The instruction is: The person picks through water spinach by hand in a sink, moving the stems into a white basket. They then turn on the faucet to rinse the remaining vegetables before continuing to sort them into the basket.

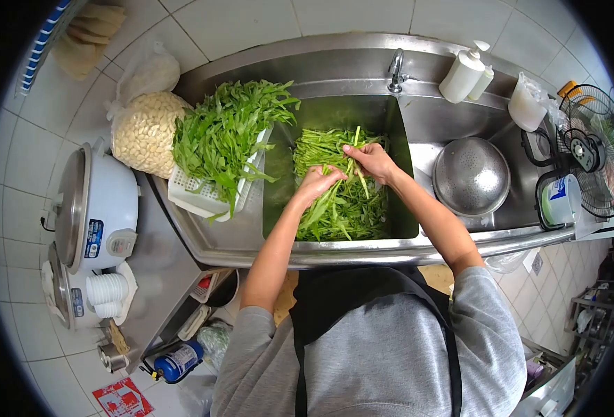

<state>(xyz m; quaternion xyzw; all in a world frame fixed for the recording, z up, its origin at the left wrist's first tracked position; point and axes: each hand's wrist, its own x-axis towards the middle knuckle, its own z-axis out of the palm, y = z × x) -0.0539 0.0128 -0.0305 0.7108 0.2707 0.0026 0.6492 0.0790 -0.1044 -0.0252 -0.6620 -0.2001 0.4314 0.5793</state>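
Over the left sink basin (406, 201), my left hand (319, 182) is closed around green leafy stems (336, 201). My right hand (371, 161) is just to its right and slightly higher, pinching the upper part of light green stems (357, 142). Below both hands, cut stems (314, 147) lie at the back of the basin and loose leaves (362, 219) fill the front. A white perforated basket (194, 194) heaped with long green leaves (227, 135) stands left of the basin.
A metal colander (472, 176) lies upside down in the right basin. Behind are a faucet (396, 71) and pump bottles (463, 75). A fan (592, 149) stands at the right. On the left are a bag of pale pieces (147, 132) and a large rice cooker (109, 208).
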